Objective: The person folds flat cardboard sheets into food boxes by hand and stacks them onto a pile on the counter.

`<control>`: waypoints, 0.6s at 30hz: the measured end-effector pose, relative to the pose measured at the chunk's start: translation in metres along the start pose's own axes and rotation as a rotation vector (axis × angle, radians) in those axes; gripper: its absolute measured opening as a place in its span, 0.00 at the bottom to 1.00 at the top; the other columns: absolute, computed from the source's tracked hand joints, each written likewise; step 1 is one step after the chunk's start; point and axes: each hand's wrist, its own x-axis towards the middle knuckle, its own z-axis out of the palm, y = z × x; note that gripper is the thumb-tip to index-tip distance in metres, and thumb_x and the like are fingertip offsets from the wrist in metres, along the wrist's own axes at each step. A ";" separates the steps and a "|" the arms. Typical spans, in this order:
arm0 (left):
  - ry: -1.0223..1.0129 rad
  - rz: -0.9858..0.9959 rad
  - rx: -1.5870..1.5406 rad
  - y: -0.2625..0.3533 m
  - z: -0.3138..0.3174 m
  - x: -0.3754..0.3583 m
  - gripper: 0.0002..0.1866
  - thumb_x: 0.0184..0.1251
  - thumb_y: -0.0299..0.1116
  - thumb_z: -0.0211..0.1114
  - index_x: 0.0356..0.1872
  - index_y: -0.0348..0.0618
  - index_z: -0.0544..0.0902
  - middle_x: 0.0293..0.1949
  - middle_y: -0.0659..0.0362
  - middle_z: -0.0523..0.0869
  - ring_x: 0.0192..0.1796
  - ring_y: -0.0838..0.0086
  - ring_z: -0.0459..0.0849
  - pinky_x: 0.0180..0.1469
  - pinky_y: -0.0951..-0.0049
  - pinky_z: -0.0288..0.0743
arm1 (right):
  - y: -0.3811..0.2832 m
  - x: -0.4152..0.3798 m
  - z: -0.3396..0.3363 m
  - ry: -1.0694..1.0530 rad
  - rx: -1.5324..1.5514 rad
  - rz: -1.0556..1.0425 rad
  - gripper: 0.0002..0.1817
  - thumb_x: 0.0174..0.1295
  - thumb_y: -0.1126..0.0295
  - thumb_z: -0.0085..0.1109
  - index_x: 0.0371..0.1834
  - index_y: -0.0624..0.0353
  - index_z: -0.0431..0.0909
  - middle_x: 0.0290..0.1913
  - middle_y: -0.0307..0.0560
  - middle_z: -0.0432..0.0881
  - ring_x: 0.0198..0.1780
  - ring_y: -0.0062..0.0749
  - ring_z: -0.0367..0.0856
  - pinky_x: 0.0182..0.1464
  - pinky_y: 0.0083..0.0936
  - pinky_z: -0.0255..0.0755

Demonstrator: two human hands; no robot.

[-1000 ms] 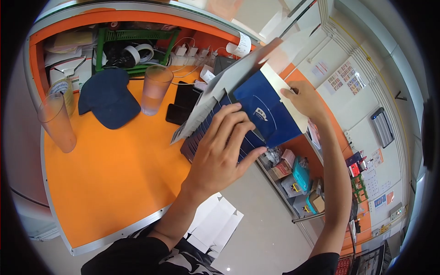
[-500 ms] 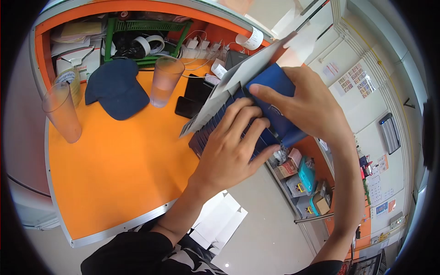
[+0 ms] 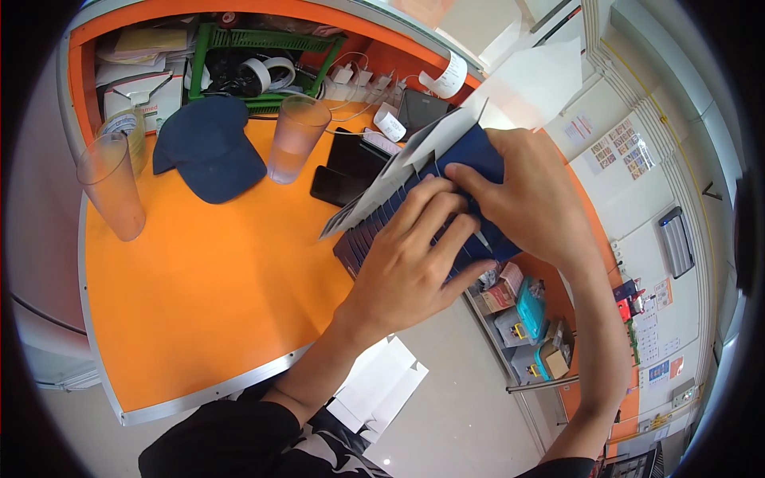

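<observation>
A stack of dark blue folded pieces (image 3: 373,229) is held up beside the right edge of the orange desk, with white sheets (image 3: 414,150) along its upper left side. My left hand (image 3: 416,255) has its fingers curled over the blue stack. My right hand (image 3: 532,195) grips the top blue piece (image 3: 476,159) at the stack's upper right end, thumb on its near face. The palm sides of both hands are hidden.
On the orange desk (image 3: 199,303) are a dark blue cap (image 3: 209,150), two clear tumblers (image 3: 296,139) (image 3: 113,187) and dark phones (image 3: 333,185). A green basket (image 3: 267,103) stands behind. White cardboard (image 3: 378,386) lies below; bins (image 3: 530,311) sit on a shelf at right.
My right hand has shifted slightly down with the top blue piece, which now sits closer against the stack. The white sheets have tilted, and the view has moved slightly.
</observation>
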 end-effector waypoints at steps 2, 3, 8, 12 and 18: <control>-0.001 0.002 -0.007 -0.001 0.000 0.000 0.21 0.51 0.36 0.82 0.41 0.38 0.83 0.49 0.50 0.82 0.63 0.52 0.76 0.61 0.55 0.76 | 0.001 0.000 0.001 -0.018 -0.013 0.021 0.17 0.60 0.68 0.65 0.30 0.78 0.81 0.21 0.70 0.79 0.25 0.60 0.83 0.32 0.43 0.77; -0.002 0.004 -0.016 -0.001 0.001 0.001 0.21 0.51 0.36 0.82 0.41 0.39 0.83 0.49 0.50 0.82 0.63 0.52 0.76 0.61 0.54 0.75 | 0.004 0.001 0.003 -0.004 -0.003 -0.009 0.17 0.60 0.68 0.65 0.30 0.78 0.82 0.21 0.69 0.79 0.25 0.60 0.83 0.32 0.42 0.77; -0.005 0.015 -0.022 -0.003 0.002 0.000 0.20 0.51 0.36 0.82 0.41 0.39 0.82 0.48 0.50 0.82 0.62 0.51 0.76 0.63 0.52 0.74 | 0.000 0.004 -0.001 -0.048 -0.017 0.014 0.17 0.60 0.68 0.65 0.29 0.79 0.82 0.21 0.70 0.79 0.25 0.59 0.84 0.31 0.42 0.78; -0.007 0.022 -0.017 -0.003 0.002 0.001 0.21 0.52 0.36 0.82 0.41 0.39 0.81 0.48 0.48 0.81 0.61 0.49 0.76 0.65 0.50 0.73 | 0.006 0.006 0.006 0.016 -0.088 -0.061 0.17 0.60 0.68 0.66 0.28 0.79 0.81 0.21 0.70 0.79 0.25 0.60 0.84 0.31 0.42 0.78; -0.016 0.016 -0.050 -0.003 0.002 0.002 0.20 0.52 0.35 0.82 0.40 0.39 0.80 0.48 0.47 0.80 0.60 0.47 0.74 0.67 0.48 0.70 | 0.012 0.008 0.006 0.007 -0.111 -0.105 0.19 0.61 0.65 0.66 0.28 0.78 0.81 0.24 0.70 0.81 0.28 0.60 0.85 0.34 0.42 0.79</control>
